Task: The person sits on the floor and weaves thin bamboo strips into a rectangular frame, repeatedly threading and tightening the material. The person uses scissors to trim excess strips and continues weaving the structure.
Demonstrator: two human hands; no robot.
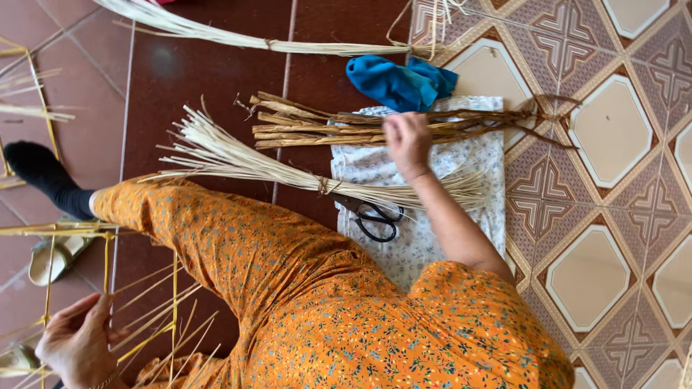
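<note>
We see a tiled floor (605, 130), dark red on one side and patterned cream and brown on the other, with a pale flowered cloth (425, 245) spread over the join.

On the cloth and the red tiles lie two long bundles, roughly parallel. Their long axes run across the view from left to right.
- **The brown bundle (310, 126):** It is made of coarse, bark-like strips, rough and flat, and is knotted at its far right end.
- **The pale bundle (238, 158):** It is made of thin, smooth cream splints. It is tied at the middle and fans out at its left end.

The brown bundle lies on the far side of the pale one. The right hand (407, 140) reaches over the pale splints and sits on it near its middle, fingers curled down around the strips.

The left hand (76, 346) is well apart, low beside the orange flowered dress (303, 288). Its fingers are loosely spread against a frame of yellow strips (108, 274). We cannot tell whether it grips one.

Black scissors (375, 216) lie on the cloth just under the pale bundle, near the right forearm. A crumpled blue cloth (396, 83) sits just beyond the brown strips.
</note>
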